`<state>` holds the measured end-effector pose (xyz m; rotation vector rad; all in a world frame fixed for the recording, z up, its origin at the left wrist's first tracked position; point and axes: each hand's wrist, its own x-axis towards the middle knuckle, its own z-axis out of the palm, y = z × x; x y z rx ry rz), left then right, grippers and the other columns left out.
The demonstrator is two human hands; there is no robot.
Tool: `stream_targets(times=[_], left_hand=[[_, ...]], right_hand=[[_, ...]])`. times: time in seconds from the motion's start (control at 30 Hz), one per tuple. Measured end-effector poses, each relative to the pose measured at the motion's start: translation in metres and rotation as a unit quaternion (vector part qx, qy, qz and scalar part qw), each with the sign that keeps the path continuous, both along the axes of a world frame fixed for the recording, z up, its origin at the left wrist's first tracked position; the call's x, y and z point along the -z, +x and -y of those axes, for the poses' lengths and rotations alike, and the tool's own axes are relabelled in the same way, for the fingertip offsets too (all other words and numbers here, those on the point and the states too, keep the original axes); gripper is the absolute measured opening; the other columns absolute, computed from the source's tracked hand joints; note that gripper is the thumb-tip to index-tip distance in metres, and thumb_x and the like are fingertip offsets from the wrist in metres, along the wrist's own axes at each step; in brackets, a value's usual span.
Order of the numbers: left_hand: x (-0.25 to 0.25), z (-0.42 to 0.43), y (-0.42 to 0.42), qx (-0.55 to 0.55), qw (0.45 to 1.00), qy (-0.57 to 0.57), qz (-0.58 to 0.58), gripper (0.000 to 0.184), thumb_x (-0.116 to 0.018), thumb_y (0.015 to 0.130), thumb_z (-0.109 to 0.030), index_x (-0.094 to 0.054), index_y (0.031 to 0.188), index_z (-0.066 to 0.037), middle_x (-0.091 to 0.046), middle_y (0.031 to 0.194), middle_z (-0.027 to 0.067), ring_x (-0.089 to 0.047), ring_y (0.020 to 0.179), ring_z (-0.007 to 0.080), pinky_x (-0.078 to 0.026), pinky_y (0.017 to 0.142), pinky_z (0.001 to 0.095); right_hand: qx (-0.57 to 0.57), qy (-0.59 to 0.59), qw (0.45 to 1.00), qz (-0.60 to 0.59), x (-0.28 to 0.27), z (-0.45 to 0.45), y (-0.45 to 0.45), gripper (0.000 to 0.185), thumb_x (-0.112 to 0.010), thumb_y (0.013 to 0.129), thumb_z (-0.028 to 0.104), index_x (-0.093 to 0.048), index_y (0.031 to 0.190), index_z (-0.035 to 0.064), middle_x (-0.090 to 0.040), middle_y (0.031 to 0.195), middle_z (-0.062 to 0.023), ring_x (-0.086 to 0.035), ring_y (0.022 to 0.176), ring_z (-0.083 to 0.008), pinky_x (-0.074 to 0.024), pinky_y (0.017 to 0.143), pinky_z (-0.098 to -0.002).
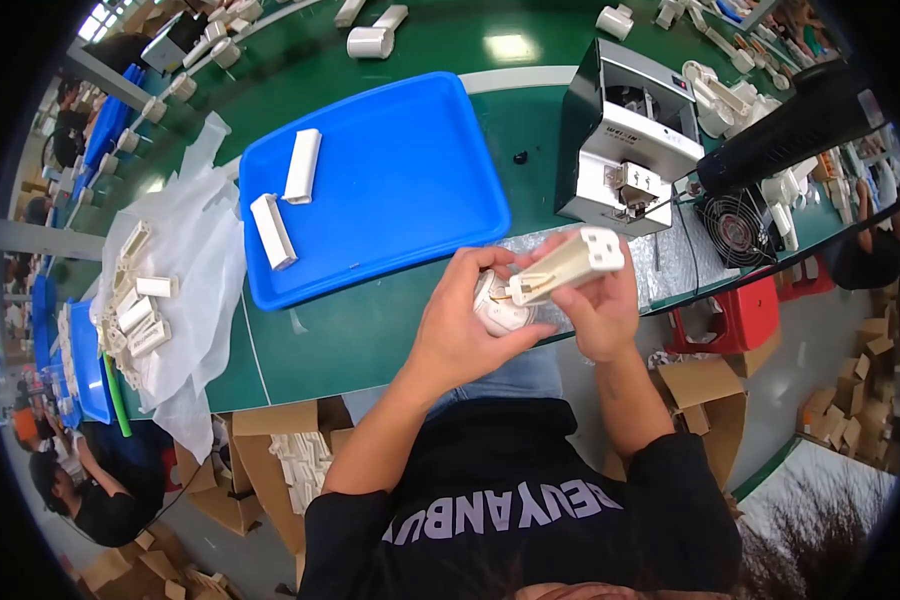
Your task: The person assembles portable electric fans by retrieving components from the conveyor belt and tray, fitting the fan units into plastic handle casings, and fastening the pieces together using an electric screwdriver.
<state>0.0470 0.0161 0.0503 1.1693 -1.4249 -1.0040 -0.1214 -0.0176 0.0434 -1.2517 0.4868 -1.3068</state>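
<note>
On my left, white parts (pixel 142 318) lie loose in a heap on a crumpled plastic sheet (pixel 202 225), none of them in my grasp. Next comes the blue tray (pixel 400 200) on the green table (pixel 320 360); two long white pieces lie in it towards its left side, one farther back (pixel 302 166) and one nearer me (pixel 273 232), apart from each other.

In front of me, my left hand (pixel 465 310) has its fingers and thumb curled around a round white piece (pixel 503 314). My right hand (pixel 602 298) grips a long white housing (pixel 577 264), tilted, with its lower end right up against the round piece. Brassy metal shows along the housing's open side, so I judge this one unfinished; whether the two parts are already joined, I cannot tell with my fingers around them.

Farther right, the black-and-silver machine (pixel 630 135) stands untouched by either hand.
</note>
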Motion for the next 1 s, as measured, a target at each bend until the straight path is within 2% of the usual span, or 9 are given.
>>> stream_targets(times=[0.03,0.1,0.13,0.27,0.37,0.7,0.83,0.9,1.0], left_hand=[[-0.001,0.001,-0.002,-0.004,1.0,0.004,-0.003,0.062,-0.091,0.061,-0.022,-0.058,0.11,-0.003,-0.057,0.104,0.0117,-0.06,0.095,0.029,-0.05,0.082,0.0363],[0.0,0.0,-0.006,-0.028,0.995,-0.031,0.087,0.062,-0.09,0.061,-0.021,-0.058,0.111,-0.004,-0.056,0.105,0.0118,-0.059,0.096,0.0295,-0.05,0.081,0.0376],[0.003,-0.001,-0.007,-0.028,0.996,-0.026,0.085,0.062,-0.09,0.061,-0.021,-0.058,0.111,-0.004,-0.056,0.105,0.0118,-0.059,0.096,0.0295,-0.05,0.081,0.0376],[0.013,-0.001,-0.013,-0.046,0.994,-0.054,0.086,0.062,-0.088,0.059,-0.018,-0.059,0.111,-0.005,-0.054,0.107,0.0119,-0.056,0.097,0.031,-0.049,0.082,0.039],[0.015,-0.001,-0.016,-0.064,0.991,-0.063,0.098,0.06,-0.087,0.059,-0.018,-0.059,0.111,-0.006,-0.053,0.107,0.0116,-0.055,0.097,0.0312,-0.048,0.082,0.0392],[0.024,0.001,-0.023,-0.063,0.993,-0.065,0.073,0.058,-0.083,0.059,-0.016,-0.059,0.111,-0.007,-0.051,0.107,0.0127,-0.052,0.098,0.0325,-0.045,0.084,0.0401],[0.03,0.002,-0.03,-0.078,0.992,-0.079,0.066,0.058,-0.081,0.06,-0.015,-0.057,0.112,-0.006,-0.051,0.107,0.0135,-0.051,0.1,0.0335,-0.043,0.086,0.041],[0.034,0.001,-0.031,-0.092,0.988,-0.094,0.076,0.055,-0.08,0.064,-0.009,-0.057,0.113,-0.003,-0.056,0.107,0.0138,-0.056,0.101,0.0328,-0.049,0.081,0.0383],[0.042,0.002,-0.03,-0.086,0.985,-0.121,0.085,0.052,-0.078,0.067,-0.009,-0.056,0.114,-0.003,-0.055,0.11,0.0149,-0.055,0.102,0.0337,-0.049,0.082,0.0392]], right_hand=[[-0.004,0.004,1.0,-0.003,0.002,-0.005,-0.001,0.045,-0.063,0.088,0.0,-0.04,0.127,-0.0016,-0.056,0.115,-0.0221,-0.063,0.107,-0.0338,-0.0543,0.092,-0.0453],[0.024,-0.055,0.997,-0.041,0.003,-0.014,-0.002,0.046,-0.066,0.086,-0.002,-0.041,0.124,-0.0014,-0.057,0.112,-0.024,-0.064,0.105,-0.0353,-0.0551,0.091,-0.0453],[0.03,-0.109,0.991,-0.075,0.008,-0.013,-0.004,0.048,-0.068,0.084,-0.004,-0.041,0.123,-0.0005,-0.057,0.112,-0.0253,-0.064,0.105,-0.0351,-0.0553,0.09,-0.0447],[0.045,-0.178,0.972,-0.144,0.001,-0.013,-0.004,0.055,-0.072,0.079,-0.008,-0.041,0.123,0.0009,-0.059,0.11,-0.0247,-0.065,0.103,-0.0335,-0.0554,0.088,-0.0432],[0.075,-0.187,0.969,-0.14,0.0,-0.014,-0.001,0.055,-0.074,0.077,-0.007,-0.048,0.124,0.0013,-0.06,0.114,-0.0208,-0.064,0.105,-0.0292,-0.0536,0.087,-0.0368],[0.064,-0.179,0.969,-0.159,-0.004,-0.012,-0.004,0.053,-0.075,0.075,-0.007,-0.051,0.121,-0.0007,-0.06,0.115,-0.0216,-0.065,0.104,-0.0293,-0.0537,0.086,-0.036],[0.077,-0.199,0.958,-0.194,-0.005,-0.011,-0.004,0.057,-0.074,0.074,-0.011,-0.045,0.122,-0.0016,-0.059,0.112,-0.0234,-0.066,0.101,-0.0311,-0.0546,0.086,-0.039],[0.075,-0.215,0.952,-0.206,-0.004,-0.009,-0.005,0.057,-0.074,0.073,-0.011,-0.046,0.122,-0.0015,-0.059,0.112,-0.0232,-0.066,0.101,-0.0306,-0.0542,0.086,-0.0384],[0.046,-0.218,0.943,-0.247,-0.006,-0.003,-0.008,0.054,-0.074,0.073,-0.011,-0.048,0.12,-0.0013,-0.059,0.113,-0.0228,-0.065,0.103,-0.0299,-0.0533,0.087,-0.0377]])
